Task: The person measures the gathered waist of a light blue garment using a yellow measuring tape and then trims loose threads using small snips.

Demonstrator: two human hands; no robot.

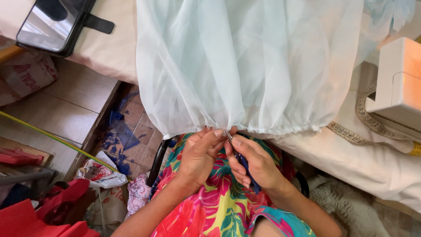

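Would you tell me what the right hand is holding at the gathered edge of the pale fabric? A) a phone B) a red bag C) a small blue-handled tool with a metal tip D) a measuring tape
C: the right hand grips a small blue-handled tool, its metal tip at the gathered edge of the pale fabric, with the left hand pinching that edge beside it.

We see a sheer, pale mint-green fabric (245, 66) spread over a cream cloth-covered surface (109, 48). Our dress (219, 206) is bright pink with a leaf pattern in green, yellow and turquoise. The small tool (245, 169) in our right hand (256, 164) has a dark blue handle. The sewing machine (401, 83) is creamy white, the tape measure (351, 134) pale with dark marks, the phone case (57, 24) black.
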